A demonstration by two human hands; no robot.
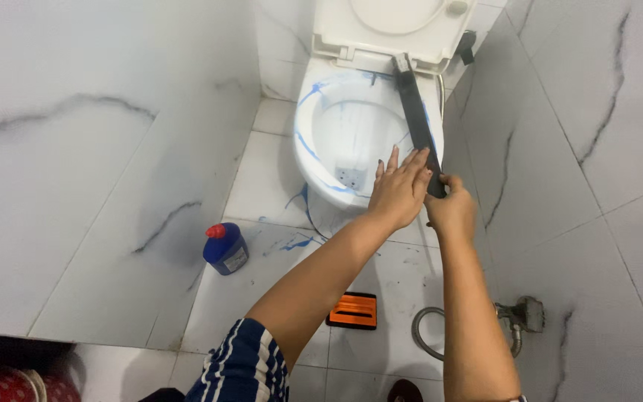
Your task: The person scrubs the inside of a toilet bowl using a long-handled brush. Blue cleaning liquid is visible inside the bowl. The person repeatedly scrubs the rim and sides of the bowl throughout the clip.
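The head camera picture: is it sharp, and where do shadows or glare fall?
Head view: mostly sharp, the hands slightly soft; walls bow outward toward the edges, a wide-lens effect. Light is soft and even, with a mild sheen on the toilet bowl rim. A dim shadow lies on the left wall near the blue bottle. The right hand grips a dark long tool; the left hand rests on it.

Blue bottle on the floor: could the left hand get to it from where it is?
Probably yes. The blue bottle stands alone on open floor tiles, below and left of the left hand, which only rests flat on the long black tool; nothing lies between.
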